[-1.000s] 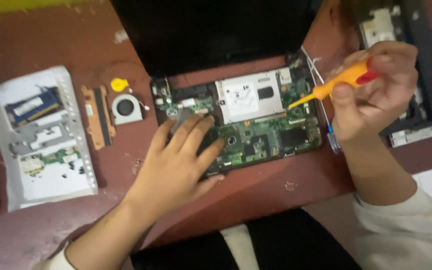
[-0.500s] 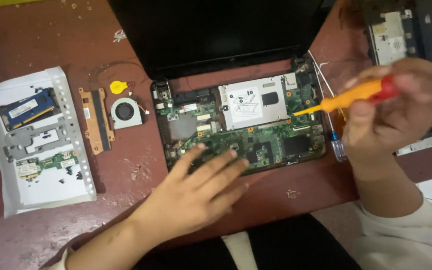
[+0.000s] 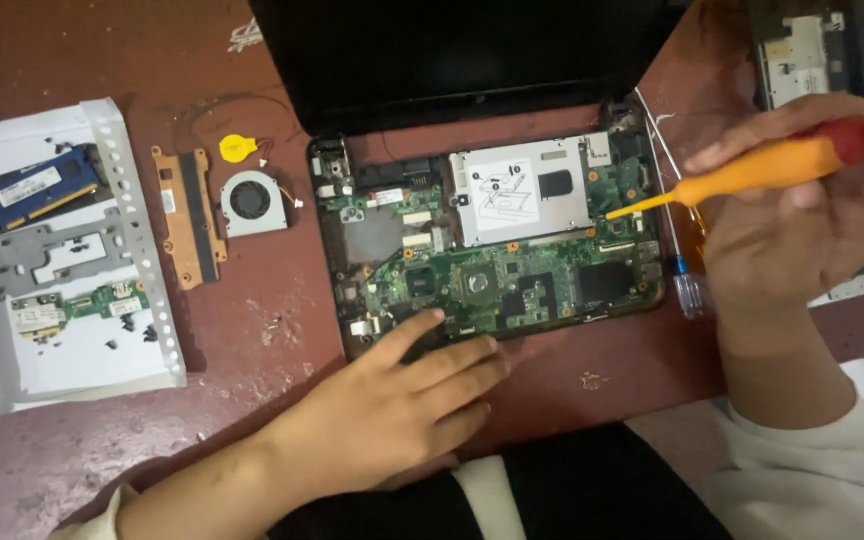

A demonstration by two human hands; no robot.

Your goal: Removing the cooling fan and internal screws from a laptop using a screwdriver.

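Left hand [image 3: 392,405] lower, beside cooling fan [image 3: 250,201].

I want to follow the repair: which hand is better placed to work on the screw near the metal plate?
The right hand. It holds the screwdriver, whose tip is at the board beside the metal plate. The left hand lies flat on the board's front edge, with no tool.

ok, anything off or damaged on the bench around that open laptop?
Nothing looks broken. The laptop lies open with its green board bare. Removed parts sit in order at left: a fan, a yellow coin cell, small boards on white paper. The red tabletop is scuffed, with pale specks. The right hand holds an orange screwdriver.
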